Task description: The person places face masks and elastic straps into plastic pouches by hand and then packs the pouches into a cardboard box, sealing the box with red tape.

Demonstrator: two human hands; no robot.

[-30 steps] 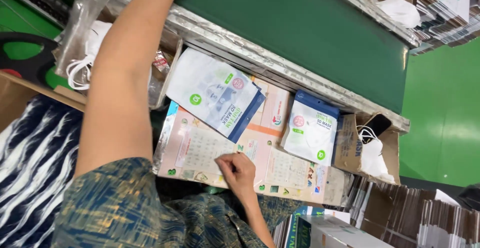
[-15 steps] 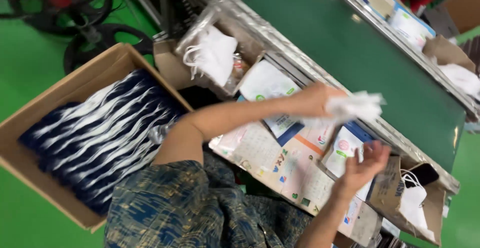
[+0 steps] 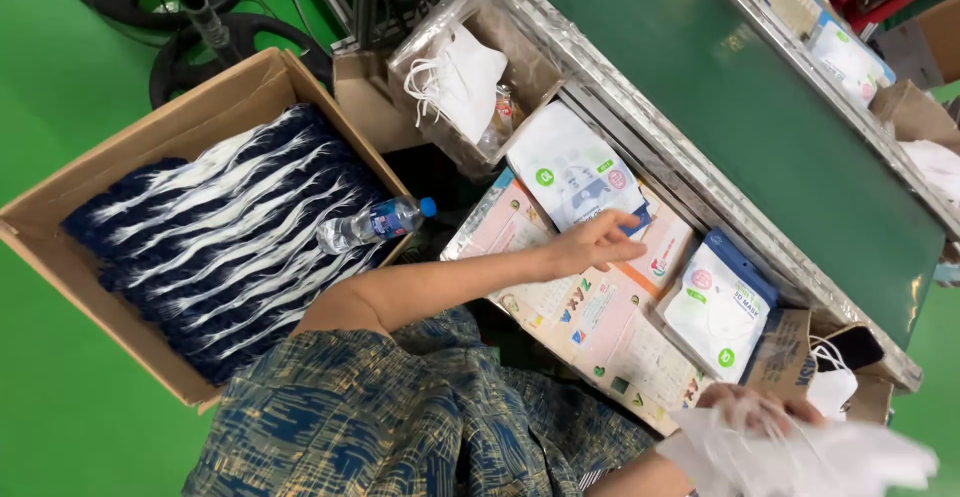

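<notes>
My left hand (image 3: 592, 243) reaches across a printed pink sheet (image 3: 600, 329), fingers apart, its fingertips at the lower edge of a stack of white pouches with blue backs (image 3: 570, 169). It holds nothing. My right hand (image 3: 762, 409) is at the bottom right, closed on a blurred bunch of white face masks (image 3: 800, 455). A second stack of white pouches (image 3: 718, 309) lies on the sheet between my two hands.
A green conveyor belt (image 3: 760, 107) with a metal rail runs diagonally beyond the sheet. A clear-lined box of white masks (image 3: 458, 79) stands at its edge. A large cardboard box (image 3: 110, 182) of blue-and-white packs holds a water bottle (image 3: 375, 223). A small box with masks (image 3: 832, 377) sits right.
The white masks have passed from my left hand to my right, which dropped to the bottom right. My left hand lowered onto the edge of the pouch stack. The view shifted.
</notes>
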